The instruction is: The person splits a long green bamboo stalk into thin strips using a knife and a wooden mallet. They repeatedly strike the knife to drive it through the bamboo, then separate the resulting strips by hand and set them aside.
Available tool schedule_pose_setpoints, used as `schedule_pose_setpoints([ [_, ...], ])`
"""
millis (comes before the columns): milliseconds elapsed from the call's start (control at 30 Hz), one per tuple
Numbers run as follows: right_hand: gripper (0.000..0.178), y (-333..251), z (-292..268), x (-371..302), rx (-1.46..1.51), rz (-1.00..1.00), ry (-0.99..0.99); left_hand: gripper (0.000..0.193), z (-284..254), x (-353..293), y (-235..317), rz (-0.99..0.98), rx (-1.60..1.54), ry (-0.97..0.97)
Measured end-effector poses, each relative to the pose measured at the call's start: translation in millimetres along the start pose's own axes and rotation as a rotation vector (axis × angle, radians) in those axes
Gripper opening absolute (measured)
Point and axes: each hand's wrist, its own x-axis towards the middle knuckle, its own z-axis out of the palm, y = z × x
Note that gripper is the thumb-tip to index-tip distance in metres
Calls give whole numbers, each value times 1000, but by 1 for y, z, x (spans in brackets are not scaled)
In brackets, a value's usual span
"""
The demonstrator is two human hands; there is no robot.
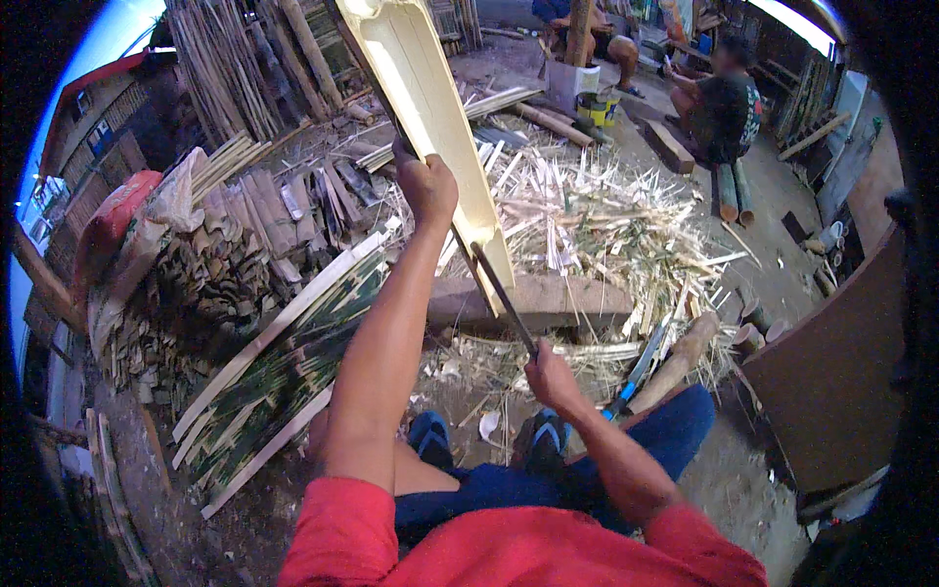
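My left hand (426, 183) grips the edge of a long pale split bamboo half (425, 108), held upright and leaning away from me, its lower end resting on a wooden block (562, 301). My right hand (551, 377) is closed around the handle of a long dark blade (501, 289) that points up along the bamboo's right edge near its lower end. My knees, blue shorts and blue sandals (430, 435) show below.
Green split bamboo strips (284, 362) lie to my left. Dark stacked pieces (196, 284) and upright poles (245, 59) stand beyond. Pale shavings (606, 215) cover the ground ahead. A seated person (729, 108) works at the far right, near a yellow bucket (597, 106). A wooden mallet (680, 357) lies right.
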Motion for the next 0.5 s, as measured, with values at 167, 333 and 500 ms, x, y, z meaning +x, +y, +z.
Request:
schedule_pose_setpoints([
  [167, 27, -33, -32, -15, 92, 83, -43, 44, -6, 2, -12, 154, -35, 32],
  [333, 10, -43, -47, -20, 503, -363, 445, 45, 1, 2, -19, 100, -57, 37],
  [500, 29, 1, -4, 7, -131, 127, -96, 49, 2, -7, -11, 103, -23, 38],
])
